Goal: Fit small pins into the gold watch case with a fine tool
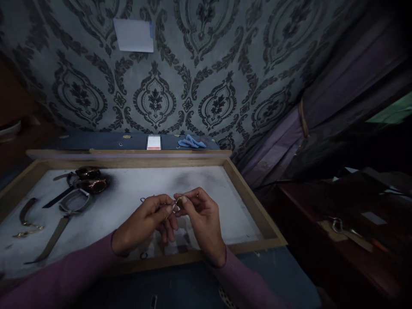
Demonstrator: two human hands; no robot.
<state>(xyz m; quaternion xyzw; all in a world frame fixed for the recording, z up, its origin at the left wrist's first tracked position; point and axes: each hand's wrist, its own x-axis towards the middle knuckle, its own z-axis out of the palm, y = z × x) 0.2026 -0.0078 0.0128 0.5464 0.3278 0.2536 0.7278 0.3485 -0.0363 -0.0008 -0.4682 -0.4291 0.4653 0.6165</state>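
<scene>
At far left, a dark band with gold-coloured ends [28, 225] lies on the white floor of a shallow wooden tray [249, 197]. Next come a grey watch-like loop [74, 201] with a long strap, and shiny brown pieces on dark straps [96, 185], all well apart from the work. Near the middle, the left hand [144, 221] pinches a thin gold-coloured piece [179, 198] between thumb and fingers; to its right, the right hand [204, 223] pinches the piece too, its thumb on top. The piece sits between the fingertips, above the tray; its exact form is too small to tell. Good handling here probably means one hand steadying while the other makes small, gentle adjustments, since thin metal may bend or slip. Working low over the tray should catch a drop, and more light would help in this dim room.
</scene>
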